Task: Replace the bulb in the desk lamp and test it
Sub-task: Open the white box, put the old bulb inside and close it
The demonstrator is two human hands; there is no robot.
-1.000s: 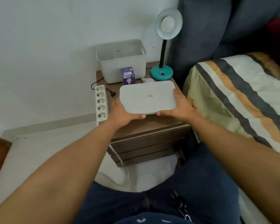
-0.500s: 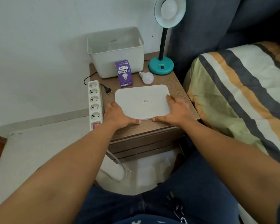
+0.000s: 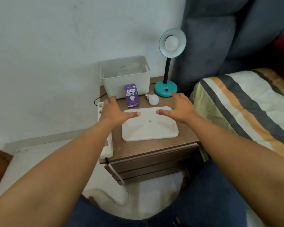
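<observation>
1. Hands first: my left hand (image 3: 115, 110) and right hand (image 3: 179, 107) hover over the far half of the white lid (image 3: 149, 124), fingers spread wide and flat, holding nothing.
2. The lid lies flat near the middle of the worktop (image 3: 154, 149), a little toward its front edge, and neither hand grips it.
3. The desk lamp (image 3: 166, 86) stands at the far right corner of the worktop, its shade turned toward me with a bulb (image 3: 171, 43) seated in the socket. That bulb, as I judge it, is the one to come out.
4. A loose bulb (image 3: 152, 99) lies on its side between the lamp base and the purple bulb box (image 3: 131, 96), just beyond the lid's far edge.
5. The step in hand looks like the reach for the lamp head. To do it well I would steady the shade or neck with one hand and turn the seated bulb with the other, gripping the round globe lightly so the base does not tip.
6. I should keep my wrists high crossing the loose bulb; a nudge could roll it toward the edge.
7. The open white bin (image 3: 125, 76) sits at the far left corner; I can see nothing definite inside it. Whether the purple box holds a bulb, I cannot tell, as it is closed.
8. A power strip (image 3: 107, 145) runs along the left edge, partly hidden by my left arm.
</observation>
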